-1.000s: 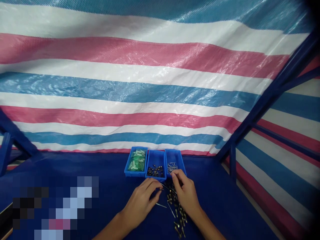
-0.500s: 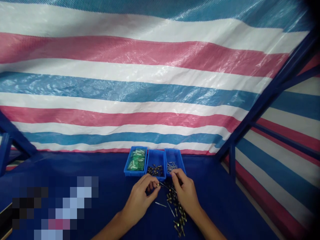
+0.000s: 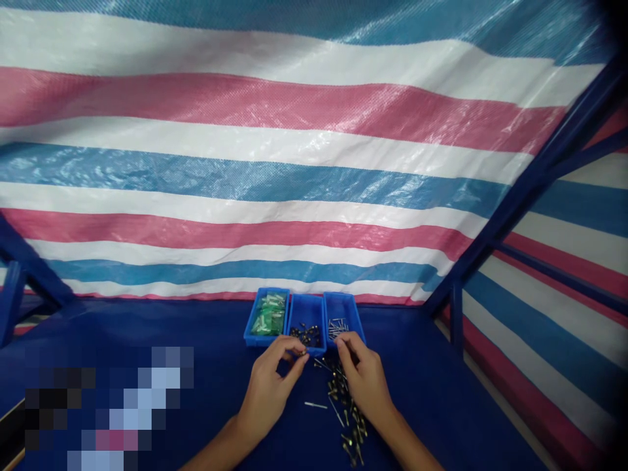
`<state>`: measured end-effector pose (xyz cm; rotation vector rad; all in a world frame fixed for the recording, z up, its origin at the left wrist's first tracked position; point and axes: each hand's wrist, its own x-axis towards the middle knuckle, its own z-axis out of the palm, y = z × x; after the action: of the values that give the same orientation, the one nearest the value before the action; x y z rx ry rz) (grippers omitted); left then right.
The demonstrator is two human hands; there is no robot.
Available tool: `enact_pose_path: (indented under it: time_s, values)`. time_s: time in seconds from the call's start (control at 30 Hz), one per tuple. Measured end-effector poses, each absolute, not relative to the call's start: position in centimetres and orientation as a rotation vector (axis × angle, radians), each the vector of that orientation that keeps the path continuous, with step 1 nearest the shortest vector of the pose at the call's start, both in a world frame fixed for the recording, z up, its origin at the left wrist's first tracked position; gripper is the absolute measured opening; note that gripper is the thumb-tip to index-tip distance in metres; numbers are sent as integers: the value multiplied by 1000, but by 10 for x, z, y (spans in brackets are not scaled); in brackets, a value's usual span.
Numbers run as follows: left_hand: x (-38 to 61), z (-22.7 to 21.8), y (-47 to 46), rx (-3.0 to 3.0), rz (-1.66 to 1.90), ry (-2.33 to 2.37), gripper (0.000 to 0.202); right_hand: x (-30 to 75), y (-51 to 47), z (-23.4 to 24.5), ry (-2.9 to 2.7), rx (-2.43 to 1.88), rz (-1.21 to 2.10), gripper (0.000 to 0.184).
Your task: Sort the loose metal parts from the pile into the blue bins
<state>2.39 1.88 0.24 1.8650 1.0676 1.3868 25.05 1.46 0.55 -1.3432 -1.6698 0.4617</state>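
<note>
My left hand (image 3: 271, 376) has thumb and forefinger pinched on a small dark, brass-coloured piece (image 3: 303, 353), just in front of the middle bin. My right hand (image 3: 364, 373) is closed, fingertips together at the front rim of the right bin; anything they hold is hidden. The middle blue bin (image 3: 308, 307) holds dark brass-coloured pieces (image 3: 308, 334). Thin silver pins, like nails or screws (image 3: 337, 327), lie in the right blue bin (image 3: 339, 303). Between my hands, partly under the right one, is a scattered pile of brass-and-silver pieces (image 3: 346, 412).
A left blue bin (image 3: 265, 341) holds green and white pieces (image 3: 269, 314). One loose silver pin (image 3: 315, 405) lies on the dark blue table (image 3: 196, 392). Striped sheeting (image 3: 245, 229) hangs behind, with blue frame bars (image 3: 510, 222) at right. The lower left is pixelated.
My left hand has moved slightly left and up, away from the pile, and its pinch sits nearer the middle bin. My right hand is almost still.
</note>
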Motion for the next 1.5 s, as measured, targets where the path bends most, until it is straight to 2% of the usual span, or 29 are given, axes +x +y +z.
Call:
enact_pose_path:
  time_s: [0.13, 0.37, 0.5, 0.77, 1.0, 1.5]
  values:
    - [24, -1, 21, 1794, 1403, 1074, 8, 250, 14, 5, -1672, -1344, 468, 34]
    - [26, -7, 24, 1605, 1374, 1044, 19, 251, 16, 3, -1673, -1354, 475, 33]
    - [26, -8, 25, 1602, 1401, 1015, 16, 252, 16, 1, -1672, -1346, 492, 33]
    - [25, 0, 27, 1783, 1499, 1024, 6, 252, 15, 4, -1665, -1344, 498, 32]
    - [24, 6, 24, 1845, 1465, 1055, 5, 251, 15, 5, -1671, -1337, 491, 31]
    - [7, 1, 32, 2419, 1395, 1280, 26, 250, 14, 6, -1677, -1353, 484, 35]
